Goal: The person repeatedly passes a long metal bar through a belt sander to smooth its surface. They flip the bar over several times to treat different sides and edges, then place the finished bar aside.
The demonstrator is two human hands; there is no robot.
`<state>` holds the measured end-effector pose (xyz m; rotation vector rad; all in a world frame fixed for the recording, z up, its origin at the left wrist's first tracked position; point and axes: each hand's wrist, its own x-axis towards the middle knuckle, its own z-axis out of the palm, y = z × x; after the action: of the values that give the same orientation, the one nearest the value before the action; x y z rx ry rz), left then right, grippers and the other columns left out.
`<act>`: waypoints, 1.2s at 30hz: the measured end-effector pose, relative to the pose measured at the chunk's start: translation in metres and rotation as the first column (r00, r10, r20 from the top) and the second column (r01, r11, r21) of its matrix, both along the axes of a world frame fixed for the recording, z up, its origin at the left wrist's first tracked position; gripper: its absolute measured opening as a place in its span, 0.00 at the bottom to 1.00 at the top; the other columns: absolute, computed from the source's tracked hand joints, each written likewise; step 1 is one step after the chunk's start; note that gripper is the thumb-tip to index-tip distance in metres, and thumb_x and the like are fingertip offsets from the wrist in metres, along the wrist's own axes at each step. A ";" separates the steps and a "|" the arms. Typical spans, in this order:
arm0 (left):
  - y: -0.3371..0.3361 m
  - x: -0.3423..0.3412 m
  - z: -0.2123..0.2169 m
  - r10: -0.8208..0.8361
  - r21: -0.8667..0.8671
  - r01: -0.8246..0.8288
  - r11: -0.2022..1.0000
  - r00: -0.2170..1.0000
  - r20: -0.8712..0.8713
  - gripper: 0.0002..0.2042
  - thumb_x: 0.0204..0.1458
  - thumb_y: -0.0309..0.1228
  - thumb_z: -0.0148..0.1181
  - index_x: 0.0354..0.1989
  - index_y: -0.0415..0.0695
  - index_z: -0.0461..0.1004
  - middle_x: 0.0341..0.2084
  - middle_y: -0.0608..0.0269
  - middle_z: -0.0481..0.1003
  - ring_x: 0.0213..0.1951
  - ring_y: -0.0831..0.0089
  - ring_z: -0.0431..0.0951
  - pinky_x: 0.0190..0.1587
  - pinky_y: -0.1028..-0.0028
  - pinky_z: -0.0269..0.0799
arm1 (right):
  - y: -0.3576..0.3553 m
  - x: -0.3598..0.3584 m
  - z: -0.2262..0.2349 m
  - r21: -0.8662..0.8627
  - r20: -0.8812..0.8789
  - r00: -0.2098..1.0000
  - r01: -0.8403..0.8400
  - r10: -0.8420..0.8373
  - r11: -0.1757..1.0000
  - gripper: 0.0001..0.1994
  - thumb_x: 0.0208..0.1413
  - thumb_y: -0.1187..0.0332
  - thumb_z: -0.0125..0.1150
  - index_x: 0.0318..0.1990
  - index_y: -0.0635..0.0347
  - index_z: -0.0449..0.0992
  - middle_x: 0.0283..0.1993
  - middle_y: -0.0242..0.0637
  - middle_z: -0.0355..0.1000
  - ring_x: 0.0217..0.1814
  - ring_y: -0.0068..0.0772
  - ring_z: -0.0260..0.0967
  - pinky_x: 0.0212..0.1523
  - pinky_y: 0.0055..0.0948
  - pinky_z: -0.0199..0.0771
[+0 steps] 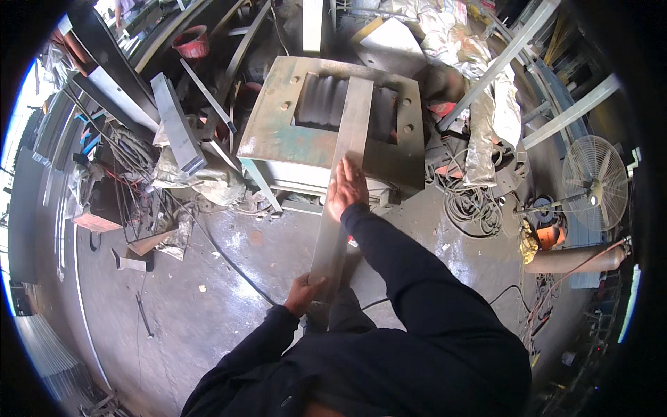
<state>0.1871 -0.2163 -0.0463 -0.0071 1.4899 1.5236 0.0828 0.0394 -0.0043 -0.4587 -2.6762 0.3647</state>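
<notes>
At eight o'clock we see a stack of corrugated grey metal sheets, at ten o'clock a grey rectangular metal tube, and toward eleven o'clock a round red bucket. At twelve o'clock we find a worn brown-and-green metal counter with a rectangular opening. Near seven o'clock our left hand is closed around the near end of a long, flat grey metal bar, which runs up to twelve o'clock, its far part across the opening. At the centre our right hand rests on the bar, fingers together; we cannot tell whether it grips. At three o'clock we have a coil of dark cable on the floor, and farther out a brown metal cylinder just below a round wire-caged fan.
</notes>
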 end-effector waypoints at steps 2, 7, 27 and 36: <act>-0.028 0.015 -0.002 -0.015 -0.014 0.016 1.000 0.999 0.051 0.17 0.58 0.35 0.60 0.50 0.34 0.73 0.39 0.60 0.78 0.40 0.74 0.77 0.44 0.73 0.72 | -0.022 0.016 -0.002 -0.012 0.026 1.000 -0.003 0.003 1.000 0.28 0.60 0.63 0.45 0.63 0.74 0.59 0.72 0.53 0.49 0.72 0.52 0.48 0.72 0.44 0.45; -0.073 0.042 0.002 0.028 -0.008 -0.028 1.000 0.995 0.098 0.19 0.57 0.34 0.61 0.50 0.31 0.73 0.39 0.58 0.78 0.38 0.73 0.77 0.41 0.72 0.74 | -0.068 0.048 -0.007 -0.027 0.049 0.999 0.014 -0.012 1.000 0.30 0.60 0.62 0.46 0.66 0.74 0.55 0.72 0.54 0.47 0.74 0.52 0.45 0.73 0.43 0.42; 0.151 -0.149 0.037 0.044 0.175 -0.046 0.983 0.999 0.015 0.18 0.58 0.36 0.60 0.48 0.33 0.73 0.37 0.60 0.78 0.37 0.73 0.78 0.41 0.72 0.75 | 0.146 -0.150 0.023 0.057 0.037 0.999 0.035 -0.037 0.998 0.27 0.57 0.67 0.45 0.63 0.72 0.60 0.69 0.52 0.54 0.72 0.51 0.50 0.72 0.38 0.47; 0.180 -0.171 0.035 0.114 0.195 -0.127 0.973 0.991 0.075 0.18 0.57 0.35 0.62 0.49 0.33 0.73 0.39 0.59 0.78 0.37 0.72 0.79 0.41 0.71 0.76 | 0.171 -0.178 0.026 0.093 0.036 0.998 0.040 -0.043 0.995 0.27 0.57 0.67 0.44 0.64 0.70 0.59 0.69 0.50 0.55 0.71 0.49 0.52 0.71 0.37 0.50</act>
<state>0.0161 -0.0359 -0.0111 -0.0278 1.3013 1.7499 -0.0954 0.2101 0.0213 -0.4973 -2.7024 0.2217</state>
